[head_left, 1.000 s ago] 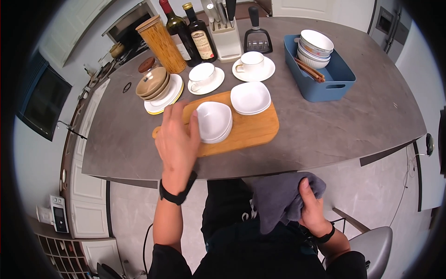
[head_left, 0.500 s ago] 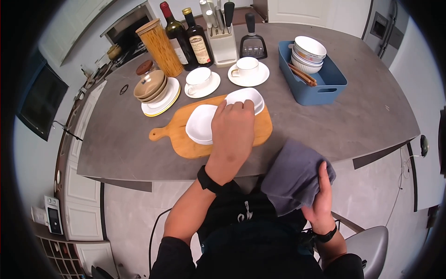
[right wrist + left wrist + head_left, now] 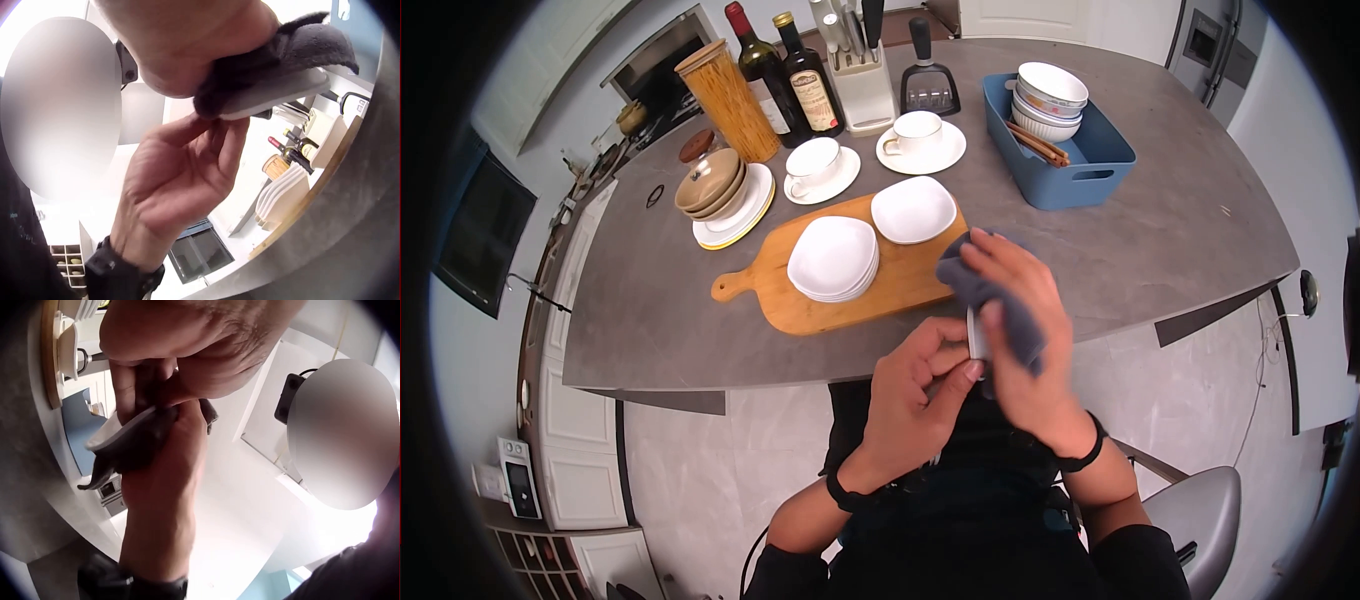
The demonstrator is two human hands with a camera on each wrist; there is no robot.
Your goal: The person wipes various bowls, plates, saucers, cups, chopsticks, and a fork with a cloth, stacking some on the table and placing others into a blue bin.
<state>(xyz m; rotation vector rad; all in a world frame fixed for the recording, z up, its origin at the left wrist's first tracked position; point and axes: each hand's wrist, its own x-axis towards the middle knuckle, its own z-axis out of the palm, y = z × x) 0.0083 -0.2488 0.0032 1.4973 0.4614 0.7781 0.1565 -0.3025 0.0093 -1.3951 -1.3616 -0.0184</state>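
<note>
Between thumb and fingers, my left hand [image 3: 915,400] pinches a small white dish [image 3: 275,97] by its edge, tilted nearly upright in front of my body. My right hand [image 3: 1040,350] grips a dark grey cloth [image 3: 988,285] and holds it against the dish. Seen from the right wrist, the cloth [image 3: 312,50] lies along the dish's side; much of the dish is covered by cloth and hands. On the wooden board [image 3: 775,290] just beyond stand a stack of white dishes [image 3: 832,258] and, to its right, another white dish [image 3: 913,210].
Behind the board are two white cups [image 3: 813,165] on saucers. Brown bowls [image 3: 712,185] on plates stand left. Pasta jar [image 3: 730,105], two bottles [image 3: 810,85] and knife block [image 3: 865,95] line the back. At right, a blue basket [image 3: 1090,190] holds bowls and chopsticks.
My left hand moved from the left stack to the right one, took a white dish, and drew it towards my body. My right hand brought the cloth up against it.
</note>
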